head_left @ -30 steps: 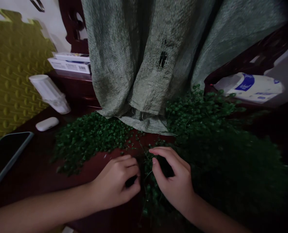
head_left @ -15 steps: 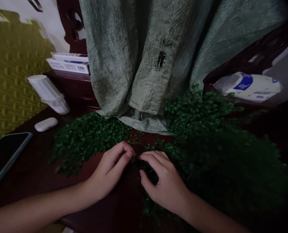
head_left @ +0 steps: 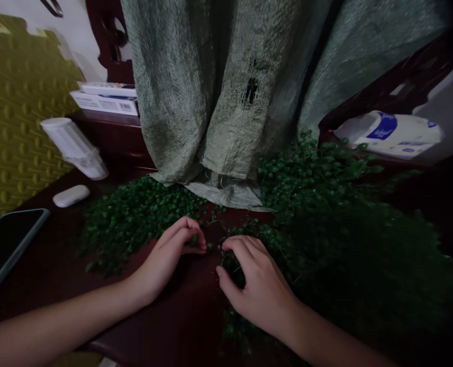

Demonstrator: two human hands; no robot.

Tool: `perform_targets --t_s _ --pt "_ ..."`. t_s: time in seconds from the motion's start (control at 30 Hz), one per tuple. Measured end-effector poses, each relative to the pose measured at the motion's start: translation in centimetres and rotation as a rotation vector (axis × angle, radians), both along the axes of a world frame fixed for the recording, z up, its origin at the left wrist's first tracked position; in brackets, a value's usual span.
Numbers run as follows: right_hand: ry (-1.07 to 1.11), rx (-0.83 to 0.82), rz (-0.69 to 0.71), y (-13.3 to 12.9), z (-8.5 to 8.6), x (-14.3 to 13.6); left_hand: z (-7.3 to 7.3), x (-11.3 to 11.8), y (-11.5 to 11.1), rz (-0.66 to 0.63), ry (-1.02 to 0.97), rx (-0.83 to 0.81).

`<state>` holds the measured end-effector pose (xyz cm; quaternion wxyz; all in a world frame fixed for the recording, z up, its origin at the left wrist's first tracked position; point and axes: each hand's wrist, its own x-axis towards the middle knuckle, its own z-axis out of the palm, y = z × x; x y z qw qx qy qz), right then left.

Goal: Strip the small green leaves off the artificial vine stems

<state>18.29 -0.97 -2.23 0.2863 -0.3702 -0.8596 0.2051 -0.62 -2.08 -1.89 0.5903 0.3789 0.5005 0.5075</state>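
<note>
Close to the middle of the dark red tabletop [head_left: 188, 316], my left hand [head_left: 168, 255] pinches at a tiny green sprig [head_left: 210, 246]; the fingertips are partly hidden. Facing it, my right hand [head_left: 259, 285] curls around leafy green stems [head_left: 232, 262] at the edge of the larger heap. Its thumb stands apart from the forefinger, with stems showing in the gap, and the other fingers are mostly hidden. A smaller pile of leafy greens [head_left: 134, 219] lies beyond my left hand. The large heap of leafy greens [head_left: 348, 244] spreads right of my right hand.
A grey-green woven sack [head_left: 234, 117] hangs behind the piles. At left are a phone [head_left: 8, 250], a white earbud case [head_left: 71, 195], a white plastic container [head_left: 73, 148] and flat boxes [head_left: 106, 99]. A tissue pack [head_left: 398, 135] lies at the right rear.
My left hand has drawn slightly left and up, widening the gap between the hands. My right hand has barely moved, its thumb a little farther left. The piles look the same.
</note>
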Motion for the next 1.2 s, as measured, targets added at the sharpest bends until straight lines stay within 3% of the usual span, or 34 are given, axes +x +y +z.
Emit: perform_targets --t_s 0.13,0.33,0.43,0.6,0.77,0.9,1.03,1.2 --pt "0.04 0.048 0.038 0.09 0.31 -0.01 0.32 0.36 -0.15 -0.118 -0.066 -0.041" --pt "0.133 0.086 0.124 -0.04 0.59 0.04 0.69 0.79 -0.43 -0.194 0.31 0.111" --pt "0.191 0.07 0.109 0.07 0.29 0.02 0.69 0.79 -0.52 -0.256 0.397 0.152" --pt "0.27 -0.049 0.009 0.33 -0.03 -0.1 0.75 0.62 -0.28 -0.243 0.345 0.148" --pt "0.33 -0.19 0.011 0.54 0.27 -0.19 0.73 0.51 0.01 -0.232 0.321 0.146" --pt "0.384 -0.204 0.017 0.62 0.42 -0.26 0.82 0.36 -0.07 -0.276 0.383 0.128" --pt "0.373 -0.189 0.019 0.57 0.46 -0.33 0.79 0.3 -0.3 -0.337 0.525 0.245" --pt "0.334 -0.137 0.031 0.41 0.5 -0.39 0.67 0.42 -0.34 -0.319 0.606 0.319"
